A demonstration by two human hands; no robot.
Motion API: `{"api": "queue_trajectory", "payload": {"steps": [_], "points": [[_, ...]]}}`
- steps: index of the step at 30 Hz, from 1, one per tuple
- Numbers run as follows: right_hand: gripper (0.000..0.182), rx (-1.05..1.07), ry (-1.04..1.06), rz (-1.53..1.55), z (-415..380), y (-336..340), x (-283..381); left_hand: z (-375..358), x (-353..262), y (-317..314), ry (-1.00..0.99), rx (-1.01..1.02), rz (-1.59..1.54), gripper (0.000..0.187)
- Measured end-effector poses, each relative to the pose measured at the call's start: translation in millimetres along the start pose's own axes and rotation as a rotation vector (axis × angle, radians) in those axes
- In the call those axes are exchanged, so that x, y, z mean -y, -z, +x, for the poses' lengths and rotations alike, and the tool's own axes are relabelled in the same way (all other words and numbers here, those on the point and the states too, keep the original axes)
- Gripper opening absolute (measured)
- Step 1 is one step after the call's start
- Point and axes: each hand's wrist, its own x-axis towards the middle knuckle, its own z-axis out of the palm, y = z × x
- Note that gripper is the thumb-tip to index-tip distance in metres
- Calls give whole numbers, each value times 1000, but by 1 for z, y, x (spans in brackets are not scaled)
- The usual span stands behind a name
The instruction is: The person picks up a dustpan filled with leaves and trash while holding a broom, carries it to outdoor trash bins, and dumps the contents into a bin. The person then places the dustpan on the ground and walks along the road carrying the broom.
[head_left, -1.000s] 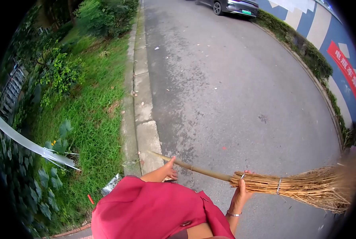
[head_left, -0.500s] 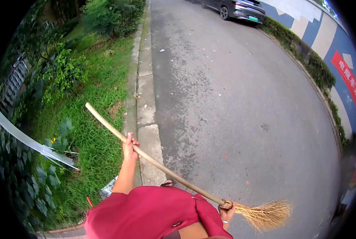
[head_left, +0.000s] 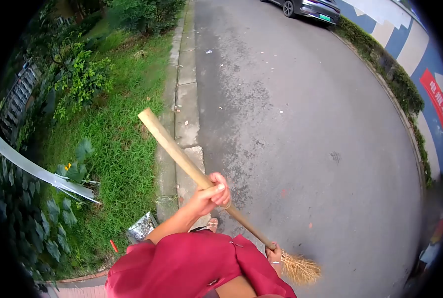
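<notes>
A straw broom with a long pale wooden handle runs diagonally across the front of the person's red garment. My left hand is wrapped round the upper part of the handle, with the handle's thick end rising beyond it over the kerb and grass. Lower down, my right hand grips the handle just above the bristles, which fan out over the asphalt at the lower right.
Grey road runs ahead, with small litter scattered on it. A concrete kerb borders grass. A dark car stands by a hedge. A metal dustpan-like object and a white curved rail are at left.
My left hand has moved right and nearer the camera, tilting the handle more steeply. My right hand and the bristles have shifted left. Both hands keep hold of the broom.
</notes>
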Motion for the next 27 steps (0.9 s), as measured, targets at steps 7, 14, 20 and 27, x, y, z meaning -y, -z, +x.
{"api": "queue_trajectory", "payload": {"steps": [7,14,20,27], "points": [[18,177,-689,-264,-50,-131,-256,-125,-196,23,-591,-134,218,9],[17,511,-898,-561,-67,-272,-477,-221,-212,-35,-862,-115,906,21],[16,662,-861,-706,-112,-305,-518,-240,-247,-6,-1169,-134,741,18],[12,480,-708,-619,-91,-248,-374,-229,-260,142,-1014,-316,364,31]]}}
